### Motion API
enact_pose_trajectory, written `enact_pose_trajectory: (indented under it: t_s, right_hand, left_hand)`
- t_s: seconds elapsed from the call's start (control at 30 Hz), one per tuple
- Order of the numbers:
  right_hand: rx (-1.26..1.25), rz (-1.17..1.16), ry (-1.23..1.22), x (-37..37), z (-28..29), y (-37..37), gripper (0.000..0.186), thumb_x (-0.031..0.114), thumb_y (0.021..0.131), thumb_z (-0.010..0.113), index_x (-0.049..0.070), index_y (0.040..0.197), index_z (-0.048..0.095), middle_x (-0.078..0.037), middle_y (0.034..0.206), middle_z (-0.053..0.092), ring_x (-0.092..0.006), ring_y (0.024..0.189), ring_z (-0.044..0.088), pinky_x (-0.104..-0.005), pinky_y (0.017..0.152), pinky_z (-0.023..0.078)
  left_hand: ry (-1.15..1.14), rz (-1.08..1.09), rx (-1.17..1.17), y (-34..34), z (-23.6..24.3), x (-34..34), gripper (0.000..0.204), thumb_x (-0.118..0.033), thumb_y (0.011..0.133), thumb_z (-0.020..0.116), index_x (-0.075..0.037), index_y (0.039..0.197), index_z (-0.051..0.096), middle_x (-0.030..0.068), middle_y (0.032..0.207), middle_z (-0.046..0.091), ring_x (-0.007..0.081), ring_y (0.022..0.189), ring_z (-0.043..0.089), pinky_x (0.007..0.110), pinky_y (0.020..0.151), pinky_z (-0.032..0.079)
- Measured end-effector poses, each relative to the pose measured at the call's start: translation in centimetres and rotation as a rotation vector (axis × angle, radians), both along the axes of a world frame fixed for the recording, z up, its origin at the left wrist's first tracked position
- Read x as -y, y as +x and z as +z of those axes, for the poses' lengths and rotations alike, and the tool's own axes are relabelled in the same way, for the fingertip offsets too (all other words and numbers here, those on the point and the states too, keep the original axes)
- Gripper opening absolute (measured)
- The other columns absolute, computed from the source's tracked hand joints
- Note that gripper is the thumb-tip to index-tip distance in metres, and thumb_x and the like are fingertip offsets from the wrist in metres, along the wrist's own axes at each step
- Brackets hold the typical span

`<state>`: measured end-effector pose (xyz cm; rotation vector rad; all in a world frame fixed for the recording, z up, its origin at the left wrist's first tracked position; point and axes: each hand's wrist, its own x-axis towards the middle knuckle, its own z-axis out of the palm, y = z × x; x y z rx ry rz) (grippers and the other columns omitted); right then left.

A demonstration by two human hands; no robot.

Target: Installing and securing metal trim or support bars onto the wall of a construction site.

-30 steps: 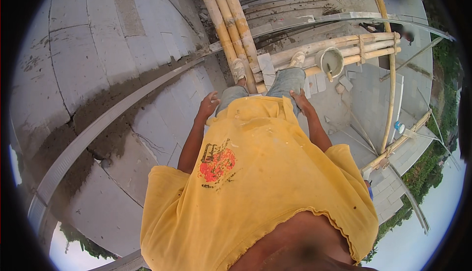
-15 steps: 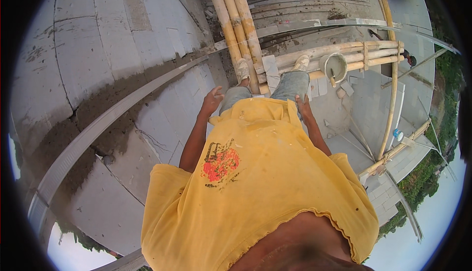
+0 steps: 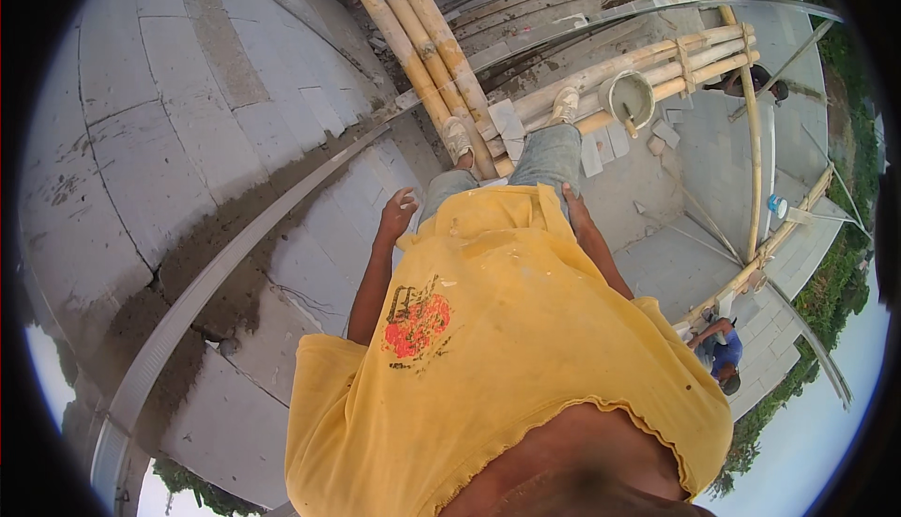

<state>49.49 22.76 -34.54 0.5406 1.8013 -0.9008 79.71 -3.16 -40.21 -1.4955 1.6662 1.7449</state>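
My left hand (image 3: pixel 398 213) hangs beside my left thigh, empty, its fingers loosely bent and apart. Against the side of my right thigh rests my right hand (image 3: pixel 574 207), with its fingers mostly stretched out and nothing seen in them. I stand with both shoes on bamboo poles (image 3: pixel 434 46). Ahead to the right, a pale bucket (image 3: pixel 605 104) stands on the cross poles (image 3: pixel 648 77). A tool with a wooden handle (image 3: pixel 631 128) leans out of the bucket; its other end is hard to make out.
A grey block wall (image 3: pixel 188 156) rises on my left, with a long metal strip (image 3: pixel 239 250) along it. Loose blocks (image 3: pixel 601 149) lie below the bucket. One person (image 3: pixel 765 85) is beyond the poles; another in blue (image 3: pixel 723 348) is lower right. An upright pole (image 3: pixel 754 160) stands right.
My view has turned, shifting poles and bucket up and left. A person in blue has come into view at lower right. My hands stay by my thighs.
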Motion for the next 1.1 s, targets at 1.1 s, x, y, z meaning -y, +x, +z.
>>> enact_pose_trajectory:
  t_s: [1.1]
  right_hand:
    - [-0.221,0.048,0.021,-8.8,-2.2,4.3,0.091,0.066,0.091,0.028,-0.011,0.139,0.026,-0.029,0.140,0.039,-0.0385,0.131,0.038,-0.0413,0.109,0.029]
  left_hand:
    - [-0.017,-0.557,-0.161,-21.8,1.4,9.2,0.050,-0.007,0.086,0.056,0.002,0.134,0.044,0.0118,0.110,0.062,0.0153,0.088,0.059,0.027,0.075,0.048]
